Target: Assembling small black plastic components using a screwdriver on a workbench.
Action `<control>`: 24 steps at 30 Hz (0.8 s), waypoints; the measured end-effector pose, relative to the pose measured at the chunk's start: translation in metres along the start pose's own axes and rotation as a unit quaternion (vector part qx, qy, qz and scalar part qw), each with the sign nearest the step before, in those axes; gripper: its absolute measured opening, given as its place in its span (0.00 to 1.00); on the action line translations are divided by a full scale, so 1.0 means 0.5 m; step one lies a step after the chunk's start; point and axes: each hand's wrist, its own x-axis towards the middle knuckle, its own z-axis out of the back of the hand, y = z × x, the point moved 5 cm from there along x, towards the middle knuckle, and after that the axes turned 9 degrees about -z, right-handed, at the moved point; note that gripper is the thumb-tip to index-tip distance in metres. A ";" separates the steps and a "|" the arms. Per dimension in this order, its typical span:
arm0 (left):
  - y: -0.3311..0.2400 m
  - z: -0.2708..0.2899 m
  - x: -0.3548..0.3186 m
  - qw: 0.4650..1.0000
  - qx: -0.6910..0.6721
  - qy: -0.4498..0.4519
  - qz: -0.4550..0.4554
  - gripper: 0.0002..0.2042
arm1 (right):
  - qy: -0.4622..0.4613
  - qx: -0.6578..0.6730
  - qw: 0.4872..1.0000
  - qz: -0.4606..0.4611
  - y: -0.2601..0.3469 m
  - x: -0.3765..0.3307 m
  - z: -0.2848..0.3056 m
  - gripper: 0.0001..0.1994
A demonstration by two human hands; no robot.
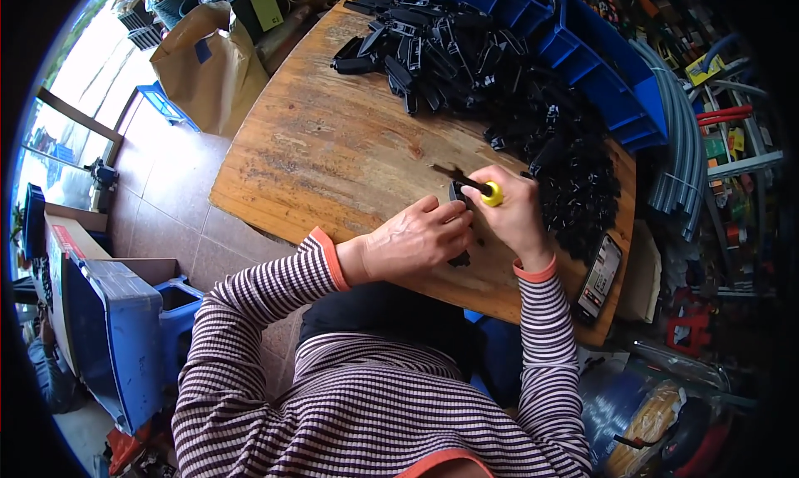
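My left hand (416,241) is closed near the table's front edge, its fingers pinched round a small black plastic part (455,193). Much of that part is hidden under the fingers. Just to the right, my right hand (512,216) grips a hand tool (493,195) with a yellow and black handle. Its dark, narrow shaft points up and to the left, above the part; the exact kind of tip cannot be made out. A large pile of black plastic parts (441,49) covers the far side of the table, and a second heap (578,170) lies right of my right hand.
The worn wooden table (316,145) has blue plastic bins (603,70) along its far right edge. A phone (601,278) lies at the right corner. Grey hoses (678,153) hang beyond it. A brown paper bag (208,70) and a blue crate (125,336) stand to the left.
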 end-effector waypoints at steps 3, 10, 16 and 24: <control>0.005 0.005 -0.005 1.000 -0.003 0.016 0.001 0.12 | 0.024 -0.057 0.997 0.042 0.004 0.005 -0.023 0.07; 0.012 -0.003 -0.022 0.999 -0.031 -0.007 0.001 0.12 | 0.028 -0.176 0.978 0.108 0.030 -0.005 -0.031 0.09; 0.010 -0.005 -0.018 1.000 -0.027 -0.004 -0.002 0.13 | 0.034 -0.181 0.978 0.098 0.038 -0.015 -0.036 0.10; 0.008 -0.009 -0.016 0.999 -0.041 0.014 -0.004 0.13 | 0.053 -0.174 0.981 0.066 0.026 -0.014 -0.027 0.09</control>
